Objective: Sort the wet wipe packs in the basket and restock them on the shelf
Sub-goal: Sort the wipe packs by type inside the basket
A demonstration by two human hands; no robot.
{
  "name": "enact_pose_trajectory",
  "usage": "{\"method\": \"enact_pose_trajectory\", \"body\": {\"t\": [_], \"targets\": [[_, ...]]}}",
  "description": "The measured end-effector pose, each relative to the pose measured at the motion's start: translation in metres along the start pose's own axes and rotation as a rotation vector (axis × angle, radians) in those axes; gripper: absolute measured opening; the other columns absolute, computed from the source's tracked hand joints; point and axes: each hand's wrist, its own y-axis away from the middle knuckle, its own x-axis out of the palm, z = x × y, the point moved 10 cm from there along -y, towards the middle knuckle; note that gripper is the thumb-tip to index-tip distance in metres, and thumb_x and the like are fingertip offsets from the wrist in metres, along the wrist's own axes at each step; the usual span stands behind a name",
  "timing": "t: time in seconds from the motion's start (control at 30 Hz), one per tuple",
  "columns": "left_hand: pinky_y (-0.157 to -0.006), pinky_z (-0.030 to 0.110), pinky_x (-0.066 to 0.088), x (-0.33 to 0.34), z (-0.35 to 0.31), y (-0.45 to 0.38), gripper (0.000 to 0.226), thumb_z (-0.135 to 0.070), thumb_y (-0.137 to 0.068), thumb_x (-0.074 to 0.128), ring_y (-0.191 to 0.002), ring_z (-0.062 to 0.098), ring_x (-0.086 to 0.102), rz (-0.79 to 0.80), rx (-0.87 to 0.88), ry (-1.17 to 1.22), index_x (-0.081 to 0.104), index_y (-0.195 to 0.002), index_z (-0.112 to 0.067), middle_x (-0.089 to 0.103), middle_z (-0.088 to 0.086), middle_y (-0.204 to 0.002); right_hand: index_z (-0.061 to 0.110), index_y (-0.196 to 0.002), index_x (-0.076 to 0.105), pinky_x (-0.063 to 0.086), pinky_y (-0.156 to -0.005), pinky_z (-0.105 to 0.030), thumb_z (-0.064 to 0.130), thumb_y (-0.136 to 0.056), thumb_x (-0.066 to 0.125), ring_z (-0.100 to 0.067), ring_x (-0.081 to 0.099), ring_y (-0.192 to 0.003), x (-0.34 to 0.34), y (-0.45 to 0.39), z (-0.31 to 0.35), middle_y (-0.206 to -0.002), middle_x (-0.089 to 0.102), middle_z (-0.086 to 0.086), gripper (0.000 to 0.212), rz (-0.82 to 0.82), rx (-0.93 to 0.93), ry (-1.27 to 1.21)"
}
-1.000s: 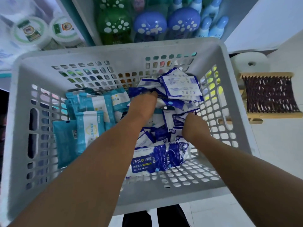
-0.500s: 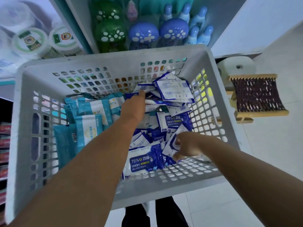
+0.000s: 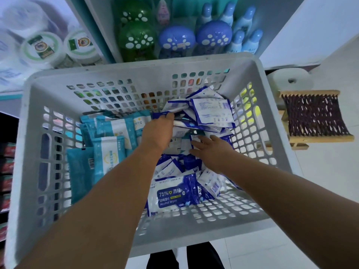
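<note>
A grey perforated basket (image 3: 124,74) holds wet wipe packs. Teal-and-white packs (image 3: 108,150) lie stacked on its left side. Dark blue-and-white alcohol wipe packs (image 3: 174,193) are heaped on the right, some leaning against the far right wall (image 3: 211,111). My left hand (image 3: 158,133) reaches into the far middle of the heap, its fingers curled around the edge of a blue pack. My right hand (image 3: 211,150) lies just to its right, fingers spread and straight over the blue packs, holding nothing.
Beyond the basket a shelf carries green (image 3: 136,35) and blue (image 3: 176,40) spotted dome containers, pale blue bottles (image 3: 242,35) and round white tubs (image 3: 41,48). A wooden frame with dark netting (image 3: 314,117) stands on the floor at right. Red packs (image 3: 6,166) line a low shelf at left.
My right hand let go at the near side of the heap and moved up toward the middle, fingers now spread. My left hand stays at the far blue packs.
</note>
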Motion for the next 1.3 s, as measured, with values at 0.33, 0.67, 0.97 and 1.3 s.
{"method": "enact_pose_trajectory", "body": {"t": [0.33, 0.67, 0.97, 1.3], "targets": [[-0.072, 0.04, 0.049, -0.001, 0.008, -0.002, 0.036, -0.013, -0.093, 0.055, -0.096, 0.031, 0.063, -0.01, -0.049, 0.082, 0.044, -0.127, -0.011, 0.063, 0.013, -0.112, 0.015, -0.13, 0.057, 0.014, -0.118, -0.039, 0.021, -0.098, 0.045, -0.03, 0.025, -0.14, 0.003, -0.009, -0.008, -0.143, 0.045, -0.006, 0.035, -0.066, 0.022, 0.191], [-0.08, 0.04, 0.048, 0.005, 0.004, 0.002, 0.041, -0.018, -0.097, 0.051, -0.107, 0.031, 0.057, 0.02, -0.039, 0.116, 0.038, -0.136, -0.013, 0.055, 0.014, -0.122, 0.001, -0.124, 0.052, 0.049, -0.083, -0.037, -0.002, -0.086, 0.057, -0.029, 0.045, -0.118, 0.003, 0.033, -0.041, -0.131, 0.039, -0.01, 0.039, -0.036, 0.384, -0.253], [-0.069, 0.038, 0.048, -0.028, 0.025, 0.0, 0.024, -0.017, -0.1, 0.041, -0.092, 0.03, 0.063, -0.114, -0.168, 0.272, 0.05, -0.121, -0.008, 0.064, 0.015, -0.106, 0.009, -0.068, 0.046, 0.043, -0.063, -0.03, 0.007, -0.087, 0.058, -0.024, 0.056, -0.075, -0.006, 0.056, -0.054, -0.08, 0.048, -0.005, 0.023, -0.014, 0.518, -0.396], [-0.106, 0.038, 0.033, -0.017, 0.022, -0.004, 0.056, -0.033, -0.098, 0.048, -0.13, 0.032, 0.034, -0.164, -0.168, 0.085, 0.027, -0.143, -0.007, 0.032, 0.018, -0.143, 0.013, -0.119, 0.052, 0.04, -0.088, -0.031, 0.009, -0.092, 0.048, -0.027, 0.051, -0.108, 0.008, 0.033, -0.037, -0.122, 0.05, -0.007, 0.028, -0.218, 0.4, -0.508]]}}
